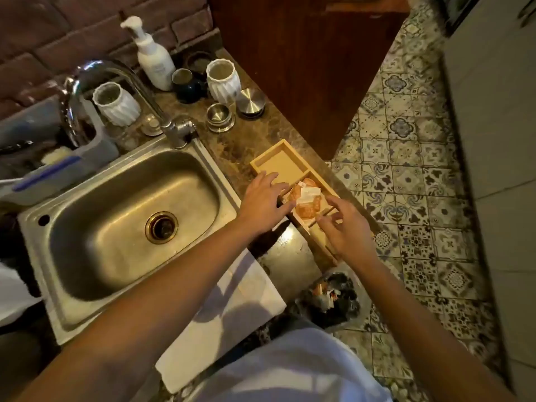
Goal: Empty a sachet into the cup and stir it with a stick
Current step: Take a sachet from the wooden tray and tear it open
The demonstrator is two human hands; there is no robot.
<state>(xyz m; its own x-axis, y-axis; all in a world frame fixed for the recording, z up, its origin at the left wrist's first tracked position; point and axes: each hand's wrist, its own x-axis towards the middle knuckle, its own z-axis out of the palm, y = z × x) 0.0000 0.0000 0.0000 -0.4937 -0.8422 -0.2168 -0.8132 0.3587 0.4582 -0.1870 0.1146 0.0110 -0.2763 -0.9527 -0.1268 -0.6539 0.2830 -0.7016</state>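
Note:
A wooden tray (279, 163) with compartments lies on the marble counter to the right of the sink. Its middle compartment holds several orange and white sachets (308, 198). My left hand (262, 203) reaches over the tray's left rim with fingers straight, the tips at the edge of the sachets. My right hand (345, 230) hovers over the tray's near compartment with fingers loosely bent, holding nothing that I can see. Two white ribbed cups (223, 79) (116, 104) and a dark cup (185, 82) stand at the back of the counter. No stick is clearly visible.
The steel sink (116, 227) with its faucet (116, 74) fills the left. A soap pump bottle (152, 59), a small steel cup (219, 116) and a round lid (251, 101) stand behind. A white cloth (232, 300) lies near me, a lined bin (333, 297) on the floor.

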